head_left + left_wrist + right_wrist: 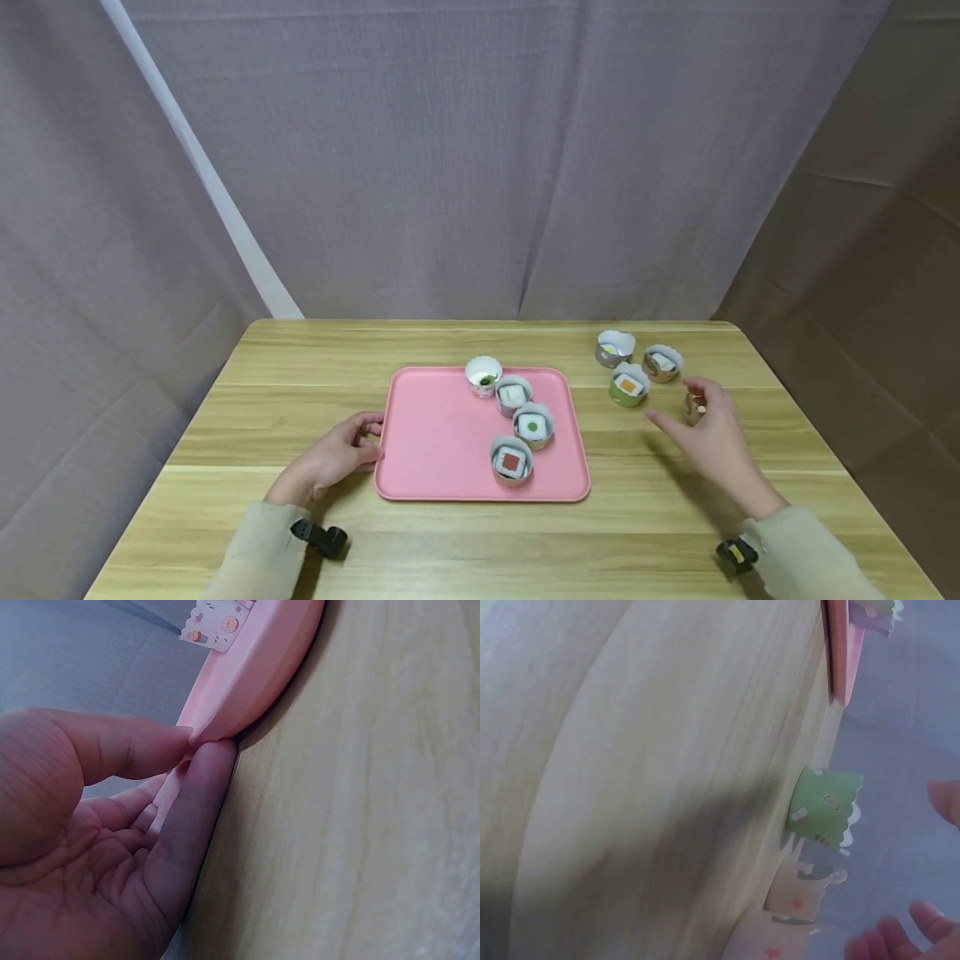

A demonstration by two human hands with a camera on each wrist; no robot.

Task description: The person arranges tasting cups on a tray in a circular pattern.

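My left hand pinches the left rim of a pink tray; the left wrist view shows thumb and forefinger on its edge. My right hand is over the table at the right, thumb and fingers spread apart, holding nothing. Partly hidden behind it is a brown paper cup. Close to its thumb stands a green paper cup holding a white block with an orange square. A brown cup and a grey cup stand farther back.
On the tray's right half are several paper cups: a white one at the back edge, two touching cups with white pieces, and a front cup whose block bears a red-brown square. Grey curtains hang behind the wooden table.
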